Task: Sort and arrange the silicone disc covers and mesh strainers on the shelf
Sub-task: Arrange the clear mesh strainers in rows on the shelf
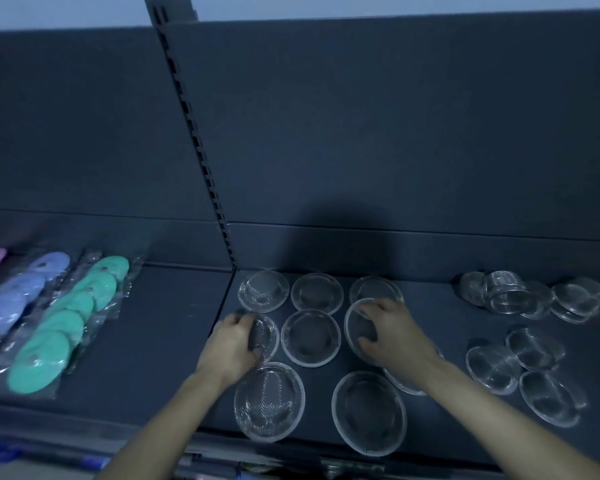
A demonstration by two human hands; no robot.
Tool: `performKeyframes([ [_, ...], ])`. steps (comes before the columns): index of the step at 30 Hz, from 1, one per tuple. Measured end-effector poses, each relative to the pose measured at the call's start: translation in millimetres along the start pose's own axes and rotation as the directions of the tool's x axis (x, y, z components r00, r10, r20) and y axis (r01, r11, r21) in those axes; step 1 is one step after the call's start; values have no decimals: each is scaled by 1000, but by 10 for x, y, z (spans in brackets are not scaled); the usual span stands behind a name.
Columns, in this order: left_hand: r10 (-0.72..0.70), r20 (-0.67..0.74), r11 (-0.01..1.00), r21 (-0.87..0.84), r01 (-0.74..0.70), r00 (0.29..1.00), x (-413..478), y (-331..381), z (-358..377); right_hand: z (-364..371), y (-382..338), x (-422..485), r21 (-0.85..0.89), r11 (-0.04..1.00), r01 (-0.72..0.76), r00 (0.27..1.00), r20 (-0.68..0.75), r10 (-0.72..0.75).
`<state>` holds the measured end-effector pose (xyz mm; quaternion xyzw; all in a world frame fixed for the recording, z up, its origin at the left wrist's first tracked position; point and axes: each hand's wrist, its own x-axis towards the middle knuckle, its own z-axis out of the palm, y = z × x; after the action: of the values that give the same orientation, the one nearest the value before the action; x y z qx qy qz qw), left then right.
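Landmark: the middle strainer (310,337) lies flat on the dark shelf (146,341), between the two hands.
Left hand (234,346): just left of the middle strainer, fingers curled down over the rim of the left strainer (266,336) and gripping it.
Right hand (394,336): just right of the middle strainer, thumb and fingers spread and hooked onto the rim of the right strainer (355,327).
Right strainer: its far rim overlaps the one behind it. I cannot tell whether it is lifted.
Back row (316,293): three strainers side by side, just behind the middle strainer.
Front pair (269,401): two strainers nearer the shelf edge than the middle strainer, one in front of each hand.
Hidden strainer (402,384): right of the middle strainer, mostly under the right wrist.
Loose heap (506,292): well to the right of the middle strainer and further back, piled and overlapping.
Loose group (492,368): well to the right, level with the middle strainer and nearer, also overlapping.
Green disc covers (66,323): well to the left of the middle strainer, in a clear packet.
Blue disc covers (11,299): further left again, also packeted.
Slotted upright (194,143): rises behind and left of the middle strainer.
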<state>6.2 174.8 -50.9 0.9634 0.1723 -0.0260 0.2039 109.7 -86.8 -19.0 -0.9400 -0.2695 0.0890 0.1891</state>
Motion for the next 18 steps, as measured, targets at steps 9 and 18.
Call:
performKeyframes([
  [9,58,-109,995,-74,-66,992,35,-118,-78,59,-41,51,-48,997,-54,998,22,55],
  [18,42,-24,998,-34,-43,999,221,-146,-27,73,-36,20,0,1000,-10,995,-96,10],
])
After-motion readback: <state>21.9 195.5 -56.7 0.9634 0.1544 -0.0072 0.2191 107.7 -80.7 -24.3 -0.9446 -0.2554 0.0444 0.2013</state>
